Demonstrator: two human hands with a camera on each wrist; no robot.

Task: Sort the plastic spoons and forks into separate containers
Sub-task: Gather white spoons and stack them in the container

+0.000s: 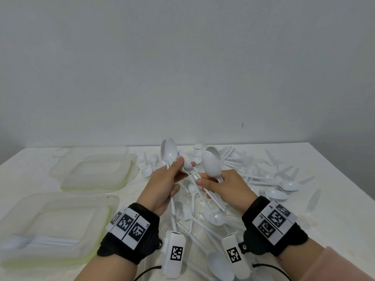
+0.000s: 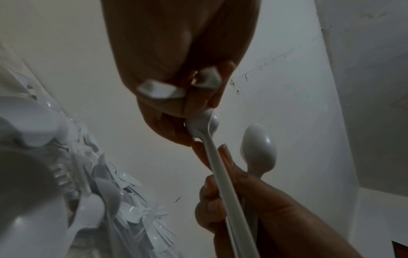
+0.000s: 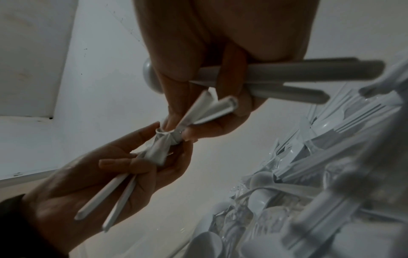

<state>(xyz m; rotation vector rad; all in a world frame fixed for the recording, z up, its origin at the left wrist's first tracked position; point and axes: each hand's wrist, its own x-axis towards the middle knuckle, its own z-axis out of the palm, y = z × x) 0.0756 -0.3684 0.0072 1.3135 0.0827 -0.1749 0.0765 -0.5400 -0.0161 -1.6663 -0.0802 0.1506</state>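
My left hand [image 1: 185,165] grips a few white plastic spoons [image 1: 169,152], bowls up, above the table. My right hand [image 1: 211,183] grips another bunch of spoons [image 1: 211,165]. The two hands meet over the cutlery pile [image 1: 263,175]. One spoon [image 1: 187,166] runs between them; my left fingertips [image 2: 176,136] pinch its bowl [image 2: 205,122] and my right fingers [image 2: 212,197] curl round its handle. In the right wrist view the right hand [image 3: 176,129] holds handles [image 3: 287,73] and the left hand [image 3: 167,148] holds two more [image 3: 99,200].
Two translucent green-rimmed containers stand at the left: the far one [image 1: 129,171] looks bare, the near one [image 1: 109,216] holds some white cutlery [image 1: 40,241]. Loose spoons and forks cover the table's middle and right, and more lie under my wrists [image 1: 203,224]. A wall stands behind.
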